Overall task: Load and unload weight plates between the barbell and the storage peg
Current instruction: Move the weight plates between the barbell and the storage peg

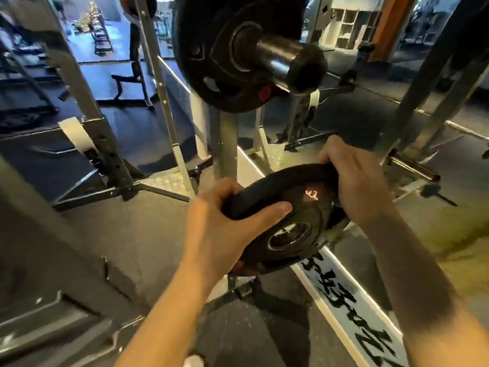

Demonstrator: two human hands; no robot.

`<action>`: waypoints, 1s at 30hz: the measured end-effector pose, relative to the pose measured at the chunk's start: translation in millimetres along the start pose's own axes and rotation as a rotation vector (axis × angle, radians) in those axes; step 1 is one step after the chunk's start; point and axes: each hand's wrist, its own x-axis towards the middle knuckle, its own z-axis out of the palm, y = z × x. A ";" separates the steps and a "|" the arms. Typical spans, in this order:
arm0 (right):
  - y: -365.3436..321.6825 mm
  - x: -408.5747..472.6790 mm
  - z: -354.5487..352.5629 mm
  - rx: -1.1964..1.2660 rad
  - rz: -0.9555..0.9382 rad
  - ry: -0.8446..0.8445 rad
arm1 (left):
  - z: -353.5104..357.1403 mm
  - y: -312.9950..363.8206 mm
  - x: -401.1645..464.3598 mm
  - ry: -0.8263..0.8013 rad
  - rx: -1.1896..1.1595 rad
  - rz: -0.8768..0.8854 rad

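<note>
Mid-transfer: both hands carry a small round black rubber-coated weight plate at waist level, below the barbell end. Left hand clenched on its near rim, thumb across the face; right hand grasping the far rim from above. The plate is tilted, steel-ringed centre hole toward me, small red logo on its matte face. Up top, the chrome barbell sleeve already holds a large black plate, blurred. Can't tell loading or unloading. If loading: lift, turn it upright, line the hole up with the sleeve. Dark rubber floor.
</note>
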 end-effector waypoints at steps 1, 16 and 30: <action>6.8 -8.6 13.6 0.015 0.004 -0.057 | -9.8 -7.0 -8.7 -0.003 0.053 -0.034; -106.9 -134.5 322.7 0.133 -0.028 -0.914 | -271.3 -87.6 -196.3 0.629 0.183 -0.356; -292.8 -353.3 533.9 0.305 -0.391 -2.032 | -427.9 -70.7 -447.7 1.353 0.282 -0.561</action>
